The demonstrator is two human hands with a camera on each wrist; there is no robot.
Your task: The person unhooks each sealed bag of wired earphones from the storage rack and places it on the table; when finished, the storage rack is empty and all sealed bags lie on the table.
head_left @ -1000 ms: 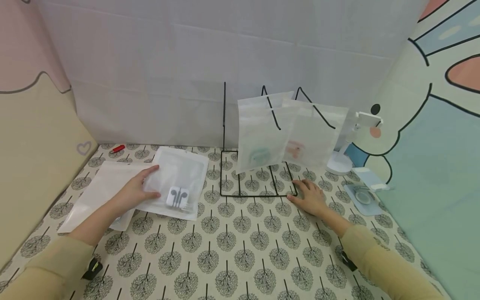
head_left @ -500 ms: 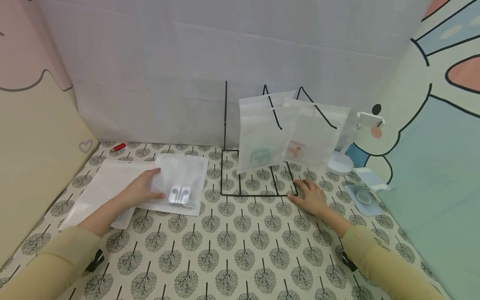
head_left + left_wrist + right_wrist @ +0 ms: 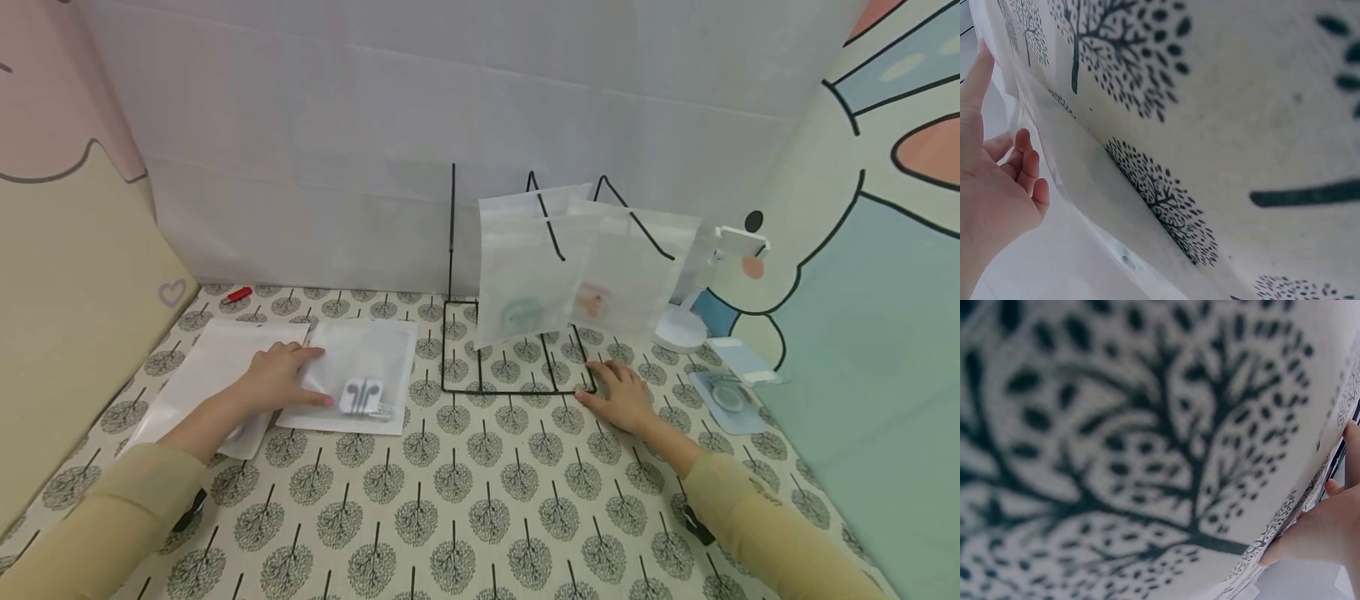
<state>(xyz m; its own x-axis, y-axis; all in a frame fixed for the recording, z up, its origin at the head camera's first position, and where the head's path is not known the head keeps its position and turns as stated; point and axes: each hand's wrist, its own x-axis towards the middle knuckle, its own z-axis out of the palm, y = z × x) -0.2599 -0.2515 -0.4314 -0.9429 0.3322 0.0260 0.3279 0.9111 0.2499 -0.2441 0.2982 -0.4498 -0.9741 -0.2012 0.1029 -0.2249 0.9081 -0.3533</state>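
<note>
A white zip bag (image 3: 378, 354) with white earphones (image 3: 362, 395) in it lies flat on the patterned tablecloth. My left hand (image 3: 273, 379) is over its left edge, thumb and forefinger spread apart with their tips on the bag. In the left wrist view, the forefinger of the left hand (image 3: 997, 194) is stretched out and the other fingers are loosely bent. A second white bag (image 3: 217, 358) lies partly under the left hand and forearm. On the right, my right hand (image 3: 618, 400) rests with relaxed fingers at the front right corner of the black wire rack (image 3: 517, 392).
Translucent bags hang from the rack's hooks, one showing a green item (image 3: 522, 312), another a pinkish-orange item (image 3: 592, 300). A white stand (image 3: 681, 327) and a flat pale item with a ring (image 3: 726, 397) are at the right. A small red object (image 3: 239, 294) lies back left.
The earphone bag has come down flat onto the tablecloth, its far edge lowering towards me. My left hand has shifted slightly right and down with it. The right hand has stayed at the rack.
</note>
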